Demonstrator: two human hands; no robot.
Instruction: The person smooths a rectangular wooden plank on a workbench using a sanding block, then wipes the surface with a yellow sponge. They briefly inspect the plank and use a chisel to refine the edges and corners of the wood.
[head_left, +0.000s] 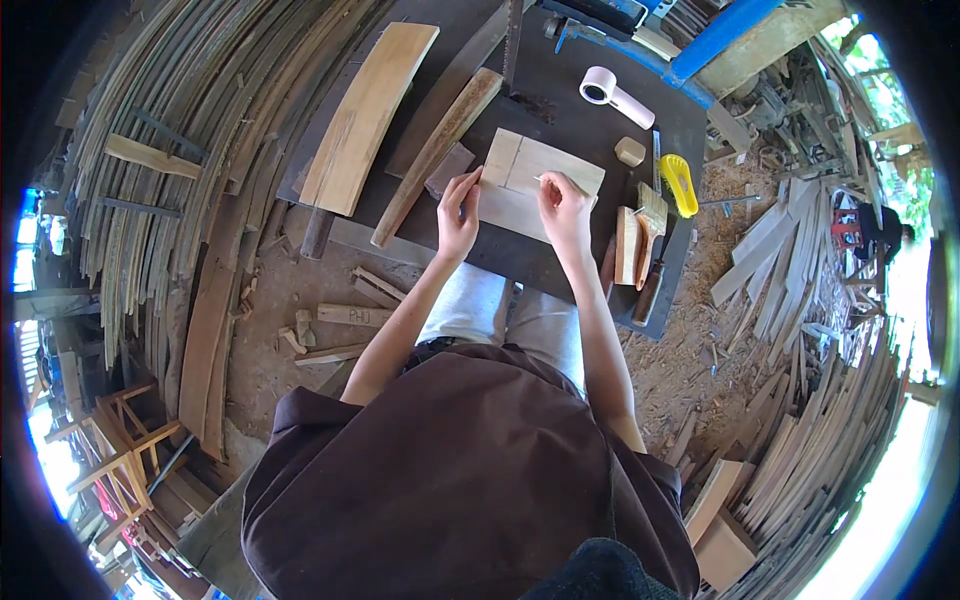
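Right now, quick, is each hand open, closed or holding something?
Left hand: curled at the left edge of the board; grip can't be told.
Right hand: closed over the board, seemingly pinching a small pale thing, too small to identify.

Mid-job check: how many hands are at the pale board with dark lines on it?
2: the left hand at the left edge of the pale board, and the right hand over its right part. No other hand seems hidden there.

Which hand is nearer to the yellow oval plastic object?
Right. The right hand is over the pale wooden board, left of the yellow object; the left hand is farther left, by the board's left edge.
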